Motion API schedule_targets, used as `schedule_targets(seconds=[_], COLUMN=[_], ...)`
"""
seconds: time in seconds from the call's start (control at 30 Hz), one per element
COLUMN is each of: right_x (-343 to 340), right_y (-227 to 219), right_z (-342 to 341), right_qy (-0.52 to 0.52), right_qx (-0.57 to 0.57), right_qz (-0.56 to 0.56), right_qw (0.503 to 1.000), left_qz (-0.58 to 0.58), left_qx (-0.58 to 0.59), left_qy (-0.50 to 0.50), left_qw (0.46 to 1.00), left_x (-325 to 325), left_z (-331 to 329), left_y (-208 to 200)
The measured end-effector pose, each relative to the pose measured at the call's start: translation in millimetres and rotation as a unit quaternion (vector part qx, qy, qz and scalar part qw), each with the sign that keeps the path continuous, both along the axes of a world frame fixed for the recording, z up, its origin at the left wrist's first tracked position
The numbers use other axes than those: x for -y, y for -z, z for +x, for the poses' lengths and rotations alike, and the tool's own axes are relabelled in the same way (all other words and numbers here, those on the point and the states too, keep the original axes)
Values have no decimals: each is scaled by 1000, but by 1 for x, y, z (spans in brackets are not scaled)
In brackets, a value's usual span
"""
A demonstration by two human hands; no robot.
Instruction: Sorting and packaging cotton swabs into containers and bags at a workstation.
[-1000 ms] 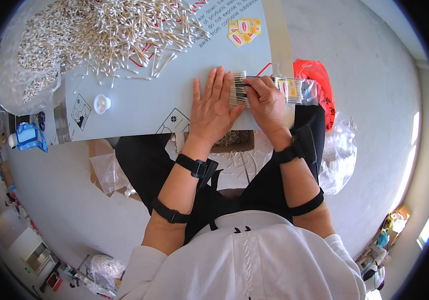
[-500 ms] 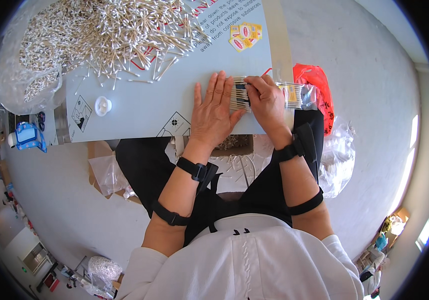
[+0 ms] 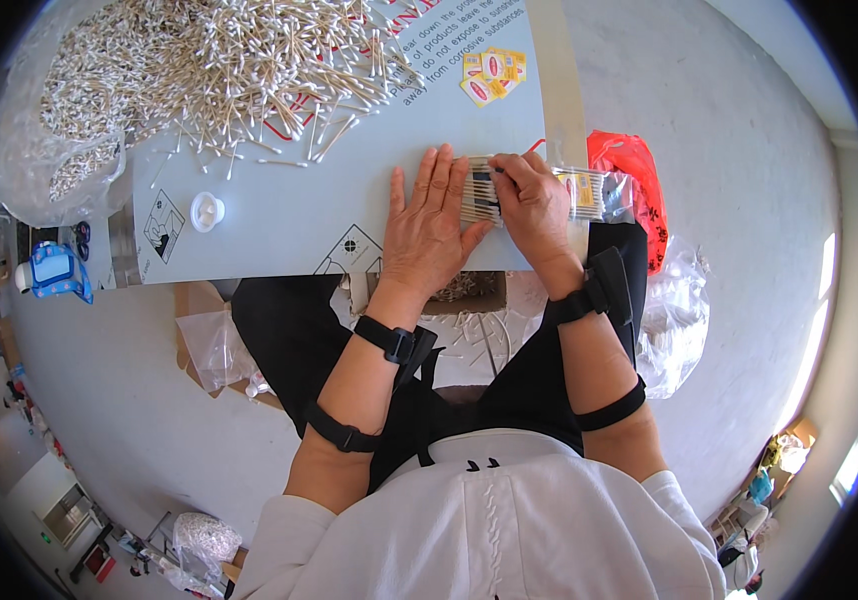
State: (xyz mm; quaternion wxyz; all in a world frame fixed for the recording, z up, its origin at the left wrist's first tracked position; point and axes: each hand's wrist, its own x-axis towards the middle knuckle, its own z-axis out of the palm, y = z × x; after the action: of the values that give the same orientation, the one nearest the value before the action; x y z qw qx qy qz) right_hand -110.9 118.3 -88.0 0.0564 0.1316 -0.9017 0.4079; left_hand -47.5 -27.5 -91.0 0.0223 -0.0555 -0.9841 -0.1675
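My left hand [image 3: 430, 215] lies flat on the grey-blue table with its fingers stretched out. Its index finger and thumb border a row of cotton swabs [image 3: 481, 190], across which a dark strip runs. At the right side of this row is my right hand [image 3: 537, 205], fingers bent and pinched together; what they grip is hidden. To the right of that hand, a clear pack of cotton swabs [image 3: 594, 195] with a yellow-and-white card [image 3: 577, 186] reaches over the table's right edge.
A large heap of cotton swabs [image 3: 249, 60] spills from a clear bag [image 3: 11, 180] at the far left. Several yellow-and-white cards [image 3: 494, 68] lie farther back. A small white round container [image 3: 207, 212] stands left; a red plastic bag [image 3: 639, 165] hangs beyond the right edge.
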Motion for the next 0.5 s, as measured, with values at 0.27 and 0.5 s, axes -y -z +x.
schedule_targets(seconds=[0.27, 0.5], right_x=[6, 6], right_y=[2, 5], right_z=[-31, -56], right_qy=[-47, -44], right_qx=[-5, -42], right_qz=[28, 59], right_qw=[998, 996], left_qz=[7, 8], left_qx=[-4, 0], left_qy=[5, 10], left_qw=[1000, 1000], left_x=[0, -1], left_z=[1, 0], left_y=[-1, -1])
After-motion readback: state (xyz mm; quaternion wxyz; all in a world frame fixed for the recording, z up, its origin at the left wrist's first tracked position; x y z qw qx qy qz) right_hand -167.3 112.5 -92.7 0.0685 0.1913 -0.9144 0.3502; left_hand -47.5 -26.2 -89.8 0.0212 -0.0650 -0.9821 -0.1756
